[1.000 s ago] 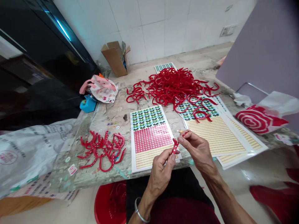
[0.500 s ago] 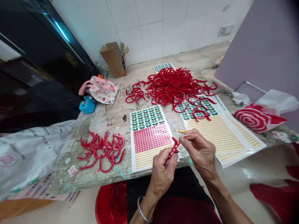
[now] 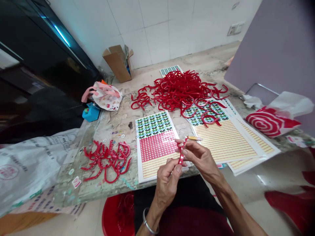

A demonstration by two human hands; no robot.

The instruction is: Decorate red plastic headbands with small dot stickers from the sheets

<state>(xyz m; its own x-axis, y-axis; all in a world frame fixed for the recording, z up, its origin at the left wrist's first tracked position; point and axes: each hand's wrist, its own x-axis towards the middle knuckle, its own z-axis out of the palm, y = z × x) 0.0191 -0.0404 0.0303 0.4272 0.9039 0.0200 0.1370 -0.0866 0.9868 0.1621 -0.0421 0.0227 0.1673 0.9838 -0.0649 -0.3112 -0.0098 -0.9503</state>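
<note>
Since the earlier frame, the right hand has moved in against the dotted red strip, uncovering more of the yellow pencil near its fingers. On my feed, the strip's lower end disappears between the left thumb and fingers, so I can't make out how much is tucked inside. The right fingertips partly cover its upper stretch. I can't read the contents of the cardboard box, and the red tub below the table is cut off by the frame edge and partly hidden by dark clothing.

I have the left hand in a narrow pinch on the strip's lower end; the right thumb and fingers meet its upper part, but I can't tell how tightly they close. The strip rises from the left grip, over the near right edge of the printed sticker sheet. To the left lies a small cluster of red bands; beyond the sheet is the larger pile of red bands, partly covering the sheet stack.
</note>
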